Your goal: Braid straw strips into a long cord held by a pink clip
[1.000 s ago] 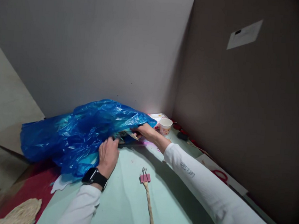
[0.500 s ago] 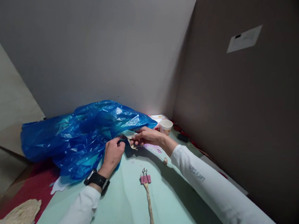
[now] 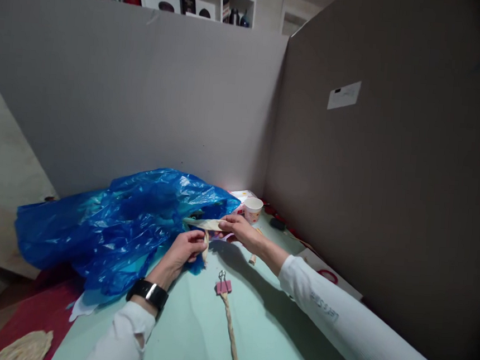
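Note:
My right hand pinches a pale, flat, husk-like strip, which stretches left to the mouth of a blue plastic bag. A narrow end of the strip hangs down. My left hand, with a black watch on the wrist, has its fingers closed on that hanging end beside the bag. Nearer to me, a pink binder clip grips the top of a twisted or braided beige cord lying on the pale green tabletop. The bag's contents are mostly hidden.
A paper cup stands behind my right hand. A small beige roll lies below my right wrist. A round coiled beige mat rests on red material at lower left. Grey panels enclose the back and right side.
My right hand has drawn more of the strip out of the bag. My left hand has moved from the bag's edge to the strip's hanging end. The view has tilted up.

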Demonstrator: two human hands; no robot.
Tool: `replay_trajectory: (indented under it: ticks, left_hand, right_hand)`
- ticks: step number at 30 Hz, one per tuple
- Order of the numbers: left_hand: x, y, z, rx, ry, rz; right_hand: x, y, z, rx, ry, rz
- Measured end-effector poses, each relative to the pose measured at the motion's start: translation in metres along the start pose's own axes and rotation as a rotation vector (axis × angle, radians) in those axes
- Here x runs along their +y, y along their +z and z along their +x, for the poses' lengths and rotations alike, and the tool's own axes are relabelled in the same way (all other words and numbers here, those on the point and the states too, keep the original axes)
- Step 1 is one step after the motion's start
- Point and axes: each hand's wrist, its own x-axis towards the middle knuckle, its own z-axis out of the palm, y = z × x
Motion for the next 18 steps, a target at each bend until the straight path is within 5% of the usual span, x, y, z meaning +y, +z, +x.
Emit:
replay_trajectory:
  ticks: [4,10,18]
  left_hand:
    - [-0.003,0.002,0.0,-0.055,-0.044,-0.08]
    - [-0.008,-0.002,0.004,0.075,-0.041,-0.251]
    - [-0.002,0.008,-0.003,-0.003,0.012,-0.333]
  right_hand:
    - [0.002,-0.004,0.0,-0.079,-0.021,-0.122]
    - [-0.002,-0.005,-0.007,-0.223,-0.114,-0.471]
    - [-0.026,0.008,-0.022,0.067,-0.236,-0.955]
